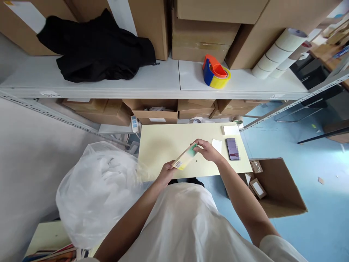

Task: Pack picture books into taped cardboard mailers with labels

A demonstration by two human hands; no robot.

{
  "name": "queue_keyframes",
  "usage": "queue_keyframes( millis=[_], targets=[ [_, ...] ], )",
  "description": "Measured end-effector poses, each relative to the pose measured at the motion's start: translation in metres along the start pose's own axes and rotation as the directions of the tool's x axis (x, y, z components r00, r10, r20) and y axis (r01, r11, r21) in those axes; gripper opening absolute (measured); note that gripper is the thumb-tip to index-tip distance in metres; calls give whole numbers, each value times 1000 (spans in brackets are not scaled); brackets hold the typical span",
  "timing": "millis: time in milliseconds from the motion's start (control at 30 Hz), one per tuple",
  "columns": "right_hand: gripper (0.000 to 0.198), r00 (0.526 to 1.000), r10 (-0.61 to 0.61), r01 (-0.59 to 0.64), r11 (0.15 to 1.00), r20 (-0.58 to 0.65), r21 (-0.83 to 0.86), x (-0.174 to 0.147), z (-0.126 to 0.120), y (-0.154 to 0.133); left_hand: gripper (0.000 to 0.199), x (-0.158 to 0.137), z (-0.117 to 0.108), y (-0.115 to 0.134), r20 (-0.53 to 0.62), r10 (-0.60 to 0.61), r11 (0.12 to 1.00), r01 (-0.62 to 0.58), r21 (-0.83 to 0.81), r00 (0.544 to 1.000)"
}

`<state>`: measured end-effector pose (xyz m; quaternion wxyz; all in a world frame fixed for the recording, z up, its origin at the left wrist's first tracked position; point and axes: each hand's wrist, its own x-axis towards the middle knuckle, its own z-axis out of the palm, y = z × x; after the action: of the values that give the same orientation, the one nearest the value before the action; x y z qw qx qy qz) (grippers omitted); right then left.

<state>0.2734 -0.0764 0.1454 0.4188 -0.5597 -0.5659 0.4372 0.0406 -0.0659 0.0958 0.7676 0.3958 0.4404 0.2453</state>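
Between my hands, tilted over the pale table (160,142), is a slim printed carton (185,157), cream with a green end and a yellow end bearing a barcode. My left hand (167,172) grips its lower, barcode end. At the upper green end, my right hand (206,149) has its fingers closed on the edge. To the right of my right hand lie a white card (217,145) and a dark phone (232,149). A stack of white paper (231,130) sits at the table's far right corner.
A big translucent bag of white material (98,189) bulges at the left. An open cardboard box (283,193) with small boxes stands on the floor at right. Above the table's far edge runs a shelf (163,78) with a black garment (100,49), a tape dispenser (214,74) and label rolls (278,54).
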Motion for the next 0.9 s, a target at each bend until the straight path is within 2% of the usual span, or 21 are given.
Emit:
queue_keyframes(
  millis=[100, 200, 300, 367, 433, 533, 633, 767, 900],
  targets=[
    [18, 997, 73, -73, 997, 26, 2, 7, -3, -8, 48, 0, -7, 13, 29, 67, 995, -65, -74, 997],
    [23, 997, 75, -75, 997, 23, 11, 14, -2, -13, 43, 0, -9, 20, 29, 153, 984, -155, 93, 988],
    [33, 996, 83, -82, 996, -40, 28, 15, 2, -13, 34, 0, -5, 20, -89, 233, 958, -213, 192, 968],
    [40, 985, 129, -119, 988, -110, 94, 11, 3, -9, 34, -1, 0, 16, -165, 238, 966, -216, 144, 957],
    [45, 968, 196, -166, 968, -157, 190, 4, 4, -2, 36, -4, 5, 13, -180, 209, 976, -195, 92, 961],
    [48, 927, 281, -208, 937, -250, 279, -7, 3, 9, 40, -7, 12, 10, -94, 156, 985, -147, 92, 983],
    [47, 880, 308, -190, 926, -362, 325, -16, 2, 17, 38, -8, 15, 7, 8, 151, 965, -149, 217, 989],
    [43, 880, 300, -164, 919, -367, 357, -23, -1, 22, 32, -7, 19, 3, 55, 197, 898, -203, 391, 979],
    [43, 891, 277, -146, 926, -360, 349, -25, -5, 26, 34, -7, 26, 3, 15, 181, 919, -174, 354, 983]
  ],
)
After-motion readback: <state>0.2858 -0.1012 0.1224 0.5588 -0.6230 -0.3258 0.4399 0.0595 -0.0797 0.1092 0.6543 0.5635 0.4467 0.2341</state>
